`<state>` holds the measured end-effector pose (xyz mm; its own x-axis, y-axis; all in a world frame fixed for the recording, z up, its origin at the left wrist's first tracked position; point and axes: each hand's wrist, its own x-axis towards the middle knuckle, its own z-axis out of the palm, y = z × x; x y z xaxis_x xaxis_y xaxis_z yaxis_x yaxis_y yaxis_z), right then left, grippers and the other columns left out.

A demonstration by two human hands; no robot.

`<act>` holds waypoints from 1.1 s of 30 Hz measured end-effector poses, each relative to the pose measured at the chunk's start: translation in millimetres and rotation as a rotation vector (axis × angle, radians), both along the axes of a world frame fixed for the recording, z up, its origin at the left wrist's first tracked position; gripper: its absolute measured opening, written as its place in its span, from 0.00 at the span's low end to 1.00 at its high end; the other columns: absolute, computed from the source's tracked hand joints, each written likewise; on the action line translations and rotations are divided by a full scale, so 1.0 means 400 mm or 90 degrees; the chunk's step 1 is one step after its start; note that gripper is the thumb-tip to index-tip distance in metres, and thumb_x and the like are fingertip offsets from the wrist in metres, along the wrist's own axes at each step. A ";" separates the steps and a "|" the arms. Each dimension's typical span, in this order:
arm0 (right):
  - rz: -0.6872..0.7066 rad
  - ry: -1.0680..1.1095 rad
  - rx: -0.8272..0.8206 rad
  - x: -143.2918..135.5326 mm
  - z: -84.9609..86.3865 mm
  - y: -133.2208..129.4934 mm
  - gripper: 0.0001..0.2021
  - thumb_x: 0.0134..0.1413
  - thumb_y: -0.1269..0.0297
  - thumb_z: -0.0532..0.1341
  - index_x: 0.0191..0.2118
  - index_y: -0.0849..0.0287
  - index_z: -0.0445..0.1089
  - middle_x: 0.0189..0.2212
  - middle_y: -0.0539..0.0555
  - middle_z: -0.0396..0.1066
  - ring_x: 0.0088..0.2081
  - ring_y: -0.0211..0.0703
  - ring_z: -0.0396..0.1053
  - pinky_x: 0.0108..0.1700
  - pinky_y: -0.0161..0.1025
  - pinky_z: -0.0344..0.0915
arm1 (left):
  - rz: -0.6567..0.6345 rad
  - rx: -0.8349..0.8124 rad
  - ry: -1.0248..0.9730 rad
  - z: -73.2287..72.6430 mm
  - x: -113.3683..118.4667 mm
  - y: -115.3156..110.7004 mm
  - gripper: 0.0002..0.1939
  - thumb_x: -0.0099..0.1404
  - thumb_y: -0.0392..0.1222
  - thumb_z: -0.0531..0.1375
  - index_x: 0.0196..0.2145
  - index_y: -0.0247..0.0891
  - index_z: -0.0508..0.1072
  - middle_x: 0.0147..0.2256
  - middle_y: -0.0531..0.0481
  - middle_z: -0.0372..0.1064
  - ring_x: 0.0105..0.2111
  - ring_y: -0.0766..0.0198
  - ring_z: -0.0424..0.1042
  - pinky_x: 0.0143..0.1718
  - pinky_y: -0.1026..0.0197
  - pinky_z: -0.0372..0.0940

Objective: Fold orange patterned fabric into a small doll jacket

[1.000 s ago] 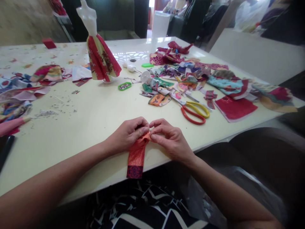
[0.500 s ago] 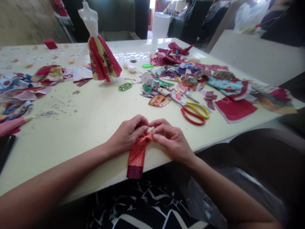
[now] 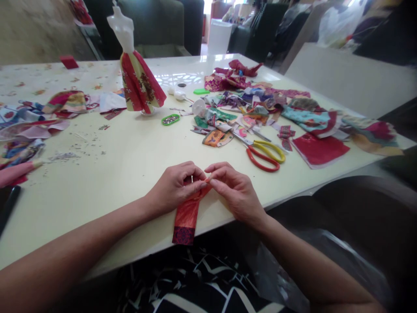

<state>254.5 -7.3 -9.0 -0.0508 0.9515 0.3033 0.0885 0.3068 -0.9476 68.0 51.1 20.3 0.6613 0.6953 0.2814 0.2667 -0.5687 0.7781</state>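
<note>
An orange-red piece of fabric (image 3: 186, 214) with a dark patterned band at its lower end hangs toward the front table edge. My left hand (image 3: 177, 184) pinches its upper part between thumb and fingers. Facing it, my right hand (image 3: 236, 191) pinches the same cloth, and the fingertips of both hands nearly meet. Whether a needle or pin is between them is too small to tell. Beyond my right hand lie scissors (image 3: 263, 157) with one red and one yellow handle.
A small white dress form (image 3: 125, 34) wearing a red and yellow skirt stands at the back left. Near it is a green tray of pins (image 3: 170, 119). Fabric scraps (image 3: 234, 100) are heaped at the right, with more cloth (image 3: 65, 102) at the left. A red cloth (image 3: 321, 150) lies by the right edge.
The fingertips of my left hand have shifted slightly right, closer to the right hand's. The pinched cloth is bunched more tightly between them, and its lower end hangs almost as before.
</note>
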 end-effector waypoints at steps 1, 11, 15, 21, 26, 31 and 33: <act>-0.008 0.004 0.002 -0.002 0.002 0.000 0.04 0.61 0.64 0.61 0.35 0.57 0.70 0.43 0.53 0.69 0.48 0.43 0.67 0.54 0.43 0.63 | 0.002 0.000 0.002 0.000 0.000 0.001 0.03 0.64 0.34 0.60 0.34 0.34 0.75 0.30 0.52 0.70 0.29 0.71 0.67 0.31 0.67 0.60; -0.065 -0.050 -0.071 -0.018 0.016 -0.007 0.10 0.62 0.61 0.60 0.31 0.59 0.67 0.25 0.48 0.66 0.28 0.36 0.63 0.32 0.34 0.60 | -0.006 -0.019 0.057 0.007 -0.015 0.029 0.07 0.64 0.42 0.61 0.37 0.34 0.74 0.30 0.53 0.67 0.27 0.70 0.63 0.30 0.66 0.59; -0.099 -0.100 -0.094 -0.009 0.015 0.020 0.10 0.60 0.61 0.60 0.30 0.60 0.67 0.23 0.47 0.65 0.26 0.35 0.60 0.28 0.34 0.57 | 0.015 -0.052 0.084 -0.005 -0.032 0.072 0.07 0.64 0.40 0.60 0.40 0.36 0.71 0.30 0.54 0.68 0.26 0.70 0.62 0.30 0.65 0.60; -0.114 -0.319 -0.070 0.016 0.026 0.064 0.07 0.58 0.69 0.58 0.30 0.60 0.70 0.26 0.50 0.70 0.29 0.39 0.65 0.33 0.36 0.58 | 0.143 0.271 0.163 -0.026 -0.040 0.073 0.05 0.67 0.37 0.58 0.37 0.38 0.74 0.42 0.44 0.70 0.43 0.57 0.66 0.46 0.53 0.60; -0.168 -0.432 -0.010 0.033 0.031 0.056 0.08 0.58 0.70 0.57 0.42 0.59 0.70 0.28 0.51 0.72 0.30 0.42 0.68 0.34 0.38 0.62 | -0.051 0.393 0.205 -0.028 -0.039 0.050 0.08 0.70 0.44 0.57 0.39 0.43 0.77 0.44 0.48 0.74 0.45 0.57 0.67 0.48 0.52 0.54; -0.085 -0.590 0.228 0.046 0.027 0.030 0.14 0.66 0.68 0.52 0.51 0.61 0.71 0.51 0.63 0.70 0.54 0.52 0.67 0.56 0.50 0.63 | -0.121 0.368 0.227 -0.032 -0.043 0.063 0.11 0.72 0.45 0.55 0.41 0.42 0.77 0.44 0.48 0.76 0.44 0.60 0.70 0.51 0.54 0.53; 0.054 -0.682 0.267 0.057 0.017 0.019 0.18 0.67 0.63 0.53 0.58 0.63 0.67 0.59 0.64 0.64 0.63 0.53 0.59 0.64 0.56 0.54 | -0.140 0.372 0.235 -0.029 -0.052 0.074 0.12 0.72 0.45 0.54 0.41 0.42 0.76 0.44 0.48 0.76 0.45 0.60 0.71 0.53 0.54 0.53</act>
